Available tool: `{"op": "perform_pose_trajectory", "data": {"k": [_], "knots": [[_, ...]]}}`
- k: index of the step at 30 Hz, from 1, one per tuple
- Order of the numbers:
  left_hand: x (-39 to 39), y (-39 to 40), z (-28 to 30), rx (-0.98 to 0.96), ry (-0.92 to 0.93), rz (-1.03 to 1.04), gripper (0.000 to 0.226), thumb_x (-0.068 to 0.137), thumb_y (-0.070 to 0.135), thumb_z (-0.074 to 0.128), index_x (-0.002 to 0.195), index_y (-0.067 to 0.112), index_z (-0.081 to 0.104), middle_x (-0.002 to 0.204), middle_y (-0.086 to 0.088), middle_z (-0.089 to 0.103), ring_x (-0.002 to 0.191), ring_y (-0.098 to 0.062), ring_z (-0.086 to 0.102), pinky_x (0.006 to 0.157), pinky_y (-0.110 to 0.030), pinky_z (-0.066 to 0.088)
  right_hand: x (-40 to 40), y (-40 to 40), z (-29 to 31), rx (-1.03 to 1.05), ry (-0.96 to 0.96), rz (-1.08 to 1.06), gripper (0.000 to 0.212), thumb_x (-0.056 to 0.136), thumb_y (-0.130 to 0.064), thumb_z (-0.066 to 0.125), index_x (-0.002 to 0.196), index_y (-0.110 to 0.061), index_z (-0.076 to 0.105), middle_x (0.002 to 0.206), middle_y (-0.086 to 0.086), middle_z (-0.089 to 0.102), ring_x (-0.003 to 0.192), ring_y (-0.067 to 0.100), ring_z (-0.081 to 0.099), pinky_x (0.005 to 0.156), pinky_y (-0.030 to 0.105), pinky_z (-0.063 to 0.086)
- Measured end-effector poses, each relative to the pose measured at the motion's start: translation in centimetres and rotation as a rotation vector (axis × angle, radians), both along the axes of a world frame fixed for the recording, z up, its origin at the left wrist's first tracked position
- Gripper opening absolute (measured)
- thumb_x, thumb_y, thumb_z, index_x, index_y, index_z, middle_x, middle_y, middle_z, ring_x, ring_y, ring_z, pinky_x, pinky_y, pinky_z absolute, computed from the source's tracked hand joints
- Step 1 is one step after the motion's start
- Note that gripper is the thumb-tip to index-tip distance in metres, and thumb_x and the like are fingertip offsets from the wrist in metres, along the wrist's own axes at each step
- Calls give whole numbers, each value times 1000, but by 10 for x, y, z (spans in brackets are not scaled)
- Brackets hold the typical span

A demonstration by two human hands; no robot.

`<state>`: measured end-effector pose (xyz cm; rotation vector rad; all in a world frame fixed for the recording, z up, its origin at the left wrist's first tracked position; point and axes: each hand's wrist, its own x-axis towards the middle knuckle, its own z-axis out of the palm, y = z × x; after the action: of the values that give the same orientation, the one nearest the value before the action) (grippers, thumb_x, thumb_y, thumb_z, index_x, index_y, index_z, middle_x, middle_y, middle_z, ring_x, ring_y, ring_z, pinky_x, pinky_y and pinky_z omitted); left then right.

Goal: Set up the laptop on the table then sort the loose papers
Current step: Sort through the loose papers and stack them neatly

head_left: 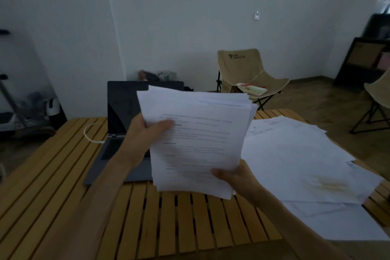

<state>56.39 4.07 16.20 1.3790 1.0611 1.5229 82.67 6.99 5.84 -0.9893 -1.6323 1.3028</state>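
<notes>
Laptop (126, 129) stands open; both hands, left hand (145, 133) and right hand (234, 177), pinch a gathered stack (198, 143), loose sheets (295, 162) right of the laptop remain

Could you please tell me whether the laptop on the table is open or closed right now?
Open: the grey laptop has its dark screen raised upright above the keyboard on the slatted wooden table. Whether it is powered on, cannot tell.

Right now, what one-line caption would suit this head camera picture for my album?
Both hands lift a stack of papers above a slatted wooden table, open laptop behind, loose sheets alongside.
</notes>
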Motion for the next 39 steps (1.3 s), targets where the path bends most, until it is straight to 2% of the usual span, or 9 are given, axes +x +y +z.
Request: {"op": "perform_pose_trajectory", "data": {"k": [6,13,19,21,24,30,34,37,39], "knots": [[-8,-2,16,41,56,90,53,79,28,71,130,21,57,118,3,69,105,-15,68,80,-29,59,7,-2,6,-57,15,-25,33,79,-18,80,111,-17,72,108,-6,75,100,13,71,80,29,60],[2,-3,17,24,28,36,46,77,21,72,122,16,63,114,-2,72,105,-20,69,83,-31,58,-5,-4,0,-94,19,-33,39,82,-20,81,119,-20,69,113,-4,74,106,16,69,90,40,59],[-6,-5,5,-7,22,69,44,83,15,69,126,17,60,115,1,71,106,-20,68,83,-33,59,2,-2,-6,-148,26,-7,39,80,-21,82,117,-17,71,115,1,74,107,20,70,94,47,57],[-2,-5,-2,-12,29,59,40,86,8,68,125,15,61,115,0,71,106,-21,68,85,-36,58,-2,-4,-11,-153,2,-18,42,76,-22,83,116,-19,71,113,-1,74,106,19,69,95,48,56],[5,-3,-1,22,56,105,37,86,10,65,122,15,63,115,-1,71,105,-21,68,86,-40,56,-12,-2,-12,-139,-8,-85,48,67,-23,77,114,-22,70,108,-4,75,104,19,69,94,49,56],[-1,-7,-18,-36,32,125,33,92,-4,53,118,13,65,113,-2,71,105,-24,67,83,-39,56,-6,-2,-13,-128,-34,-48,52,66,-22,70,118,-25,67,112,-5,73,106,19,68,93,50,57],[-1,-4,-14,-58,18,150,27,93,-2,53,114,8,67,107,-5,73,99,-24,69,76,-33,56,-11,2,-6,-108,7,-54,48,66,-17,65,114,-21,69,109,-4,74,104,21,68,89,46,58],[-1,-2,-4,-63,36,138,25,93,-1,54,112,5,68,107,-9,73,99,-28,69,77,-35,56,-14,-1,-5,-99,13,-61,48,63,-17,65,111,-20,69,106,-3,74,102,22,68,88,46,58],[2,-4,3,-44,53,146,24,92,-2,54,109,7,69,103,-7,74,97,-25,69,76,-33,56,-14,-4,-3,-79,21,-81,45,64,-16,64,108,-21,70,104,-4,74,102,23,67,87,46,58]]}}
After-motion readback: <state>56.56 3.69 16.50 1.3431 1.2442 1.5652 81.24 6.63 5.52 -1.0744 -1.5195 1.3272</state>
